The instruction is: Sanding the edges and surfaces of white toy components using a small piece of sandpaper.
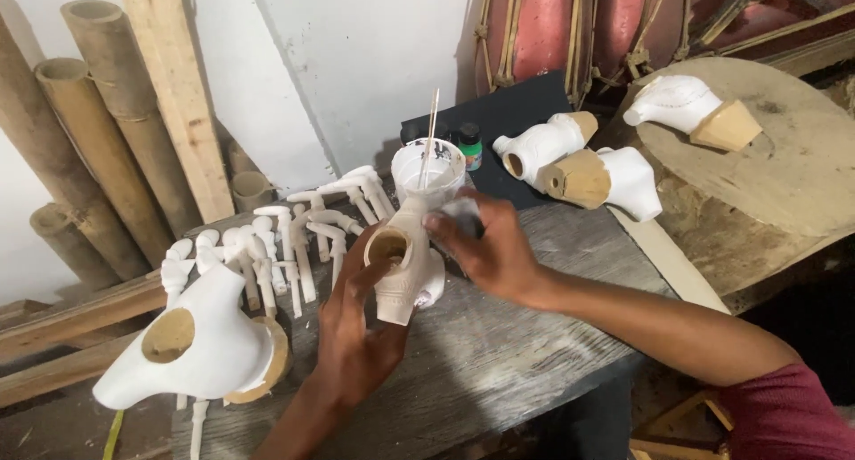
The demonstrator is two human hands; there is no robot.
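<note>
Far left of the left grip, a large white carved body (209,340) lies on the grey wooden tabletop (499,353), with a row of small white limbs (285,246) just beyond it. The left grip (352,322) is clasped around a pale carved wooden piece (405,268), held just above the tabletop, its round hole facing up. The right grip (485,246) presses a small grey pad (459,218) against that piece. Behind both stands a white cup (429,170) with a stick in it.
</note>
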